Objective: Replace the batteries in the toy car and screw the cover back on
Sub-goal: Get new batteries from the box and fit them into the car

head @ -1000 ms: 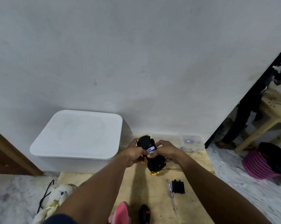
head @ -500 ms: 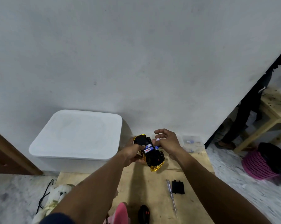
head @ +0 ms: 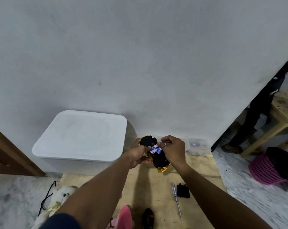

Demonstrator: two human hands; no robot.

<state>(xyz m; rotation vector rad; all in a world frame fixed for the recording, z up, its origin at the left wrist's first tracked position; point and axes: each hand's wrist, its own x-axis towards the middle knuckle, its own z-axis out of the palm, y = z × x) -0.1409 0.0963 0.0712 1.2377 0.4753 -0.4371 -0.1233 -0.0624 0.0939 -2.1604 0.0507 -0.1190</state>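
A black and gold toy car (head: 158, 160) is held upside down above a wooden board (head: 198, 169). My left hand (head: 137, 155) grips its left side. Blue and white batteries (head: 155, 149) show in the open underside. My right hand (head: 172, 148) sits over them with curled fingers, and its fingertips pinch at the batteries' right end. The black battery cover (head: 183, 190) lies on the board to the lower right, with a clear-handled screwdriver (head: 176, 199) just left of it.
A white lidded bin (head: 81, 138) stands left against the wall. A clear plastic box (head: 198, 147) sits at the board's far right corner. A black remote (head: 148, 218), a pink object (head: 124, 216), a plush toy (head: 57, 197), a pink basket (head: 265, 169) and a person's legs (head: 255, 116) lie around.
My right hand lifted off the car with spread fingers, baring the batteries, and has now curled back down onto their right end. The car tilted slightly in my left hand.
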